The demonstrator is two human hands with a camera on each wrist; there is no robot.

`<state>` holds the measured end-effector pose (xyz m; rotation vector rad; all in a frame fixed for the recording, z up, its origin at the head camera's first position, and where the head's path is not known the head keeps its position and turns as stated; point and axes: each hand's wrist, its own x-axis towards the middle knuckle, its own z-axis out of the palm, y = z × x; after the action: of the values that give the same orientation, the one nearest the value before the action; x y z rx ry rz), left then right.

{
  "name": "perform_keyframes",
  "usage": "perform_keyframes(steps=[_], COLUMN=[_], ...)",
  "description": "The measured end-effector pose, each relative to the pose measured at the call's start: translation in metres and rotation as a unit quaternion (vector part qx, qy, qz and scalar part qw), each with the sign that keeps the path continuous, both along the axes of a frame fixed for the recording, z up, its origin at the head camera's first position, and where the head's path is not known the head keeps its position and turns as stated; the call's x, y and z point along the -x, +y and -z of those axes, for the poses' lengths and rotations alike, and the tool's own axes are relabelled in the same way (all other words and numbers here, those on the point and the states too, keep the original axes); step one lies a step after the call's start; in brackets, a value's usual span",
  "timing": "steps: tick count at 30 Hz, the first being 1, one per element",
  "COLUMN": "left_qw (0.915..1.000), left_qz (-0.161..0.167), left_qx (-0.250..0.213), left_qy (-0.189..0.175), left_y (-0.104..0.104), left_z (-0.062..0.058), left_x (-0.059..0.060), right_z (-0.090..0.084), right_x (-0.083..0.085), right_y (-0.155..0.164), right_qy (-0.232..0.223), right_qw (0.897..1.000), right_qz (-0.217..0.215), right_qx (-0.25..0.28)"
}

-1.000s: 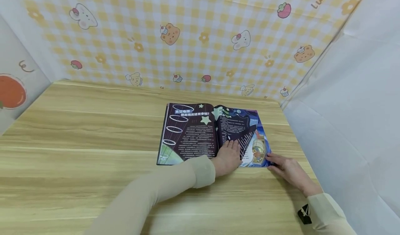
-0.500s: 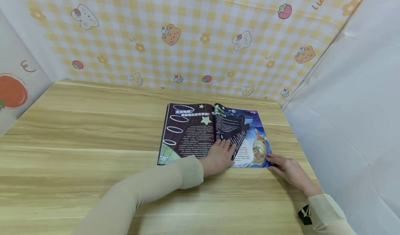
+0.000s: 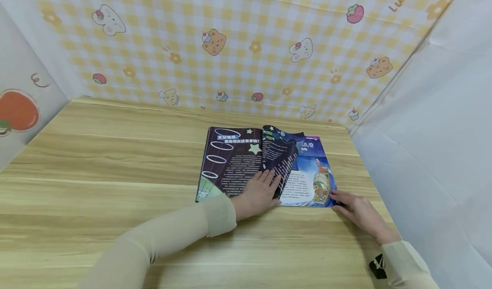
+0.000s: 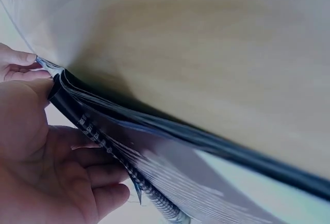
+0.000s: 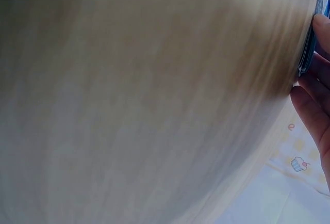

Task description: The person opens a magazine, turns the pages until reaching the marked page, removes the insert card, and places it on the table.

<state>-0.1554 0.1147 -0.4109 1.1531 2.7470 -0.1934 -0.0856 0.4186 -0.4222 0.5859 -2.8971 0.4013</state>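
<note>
An open magazine [image 3: 234, 169] lies on the wooden table, dark printed on its left side. A dark page [image 3: 277, 150] on its right side is bent over leftward into a curl, baring a blue illustrated page [image 3: 307, 178] beneath. My left hand [image 3: 256, 197] rests on the curled page near the front edge, fingers extended. In the left wrist view, that left hand [image 4: 56, 167] lies along the rolled page edge [image 4: 98, 136]. My right hand [image 3: 359, 212] pinches the magazine's front right corner. In the right wrist view, its fingers [image 5: 312, 108] are at the stacked page edges.
A black binder clip [image 3: 378, 267] lies on the table [image 3: 115, 161] beside the right sleeve. Behind the magazine rises a yellow checkered backdrop [image 3: 238, 67]. A white sheet [image 3: 434, 152] hangs along the right side of the table.
My left hand has slid leftward across the magazine, rolling the dark page with it and uncovering more of the blue page below. The right hand keeps hold of the corner.
</note>
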Motion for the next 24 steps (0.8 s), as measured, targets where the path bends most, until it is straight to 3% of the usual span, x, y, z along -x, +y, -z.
perform_keyframes(steps=[9, 16, 24], left_qw=[0.9996, 0.9988, 0.9974], left_qz=[-0.006, -0.033, -0.026], left_qx=[-0.025, -0.036, -0.031], left_qy=[0.012, 0.008, 0.059], left_y=[-0.021, -0.040, -0.061], left_z=[0.004, 0.008, 0.011], left_x=[-0.004, -0.009, -0.015], right_z=[0.001, 0.003, 0.003], right_x=[0.000, 0.001, 0.001], right_y=[0.002, 0.004, 0.004], right_qy=[-0.008, -0.001, 0.009], right_qw=[1.000, 1.000, 1.000], right_qz=[0.007, 0.002, -0.002], right_qx=[-0.001, -0.005, -0.006])
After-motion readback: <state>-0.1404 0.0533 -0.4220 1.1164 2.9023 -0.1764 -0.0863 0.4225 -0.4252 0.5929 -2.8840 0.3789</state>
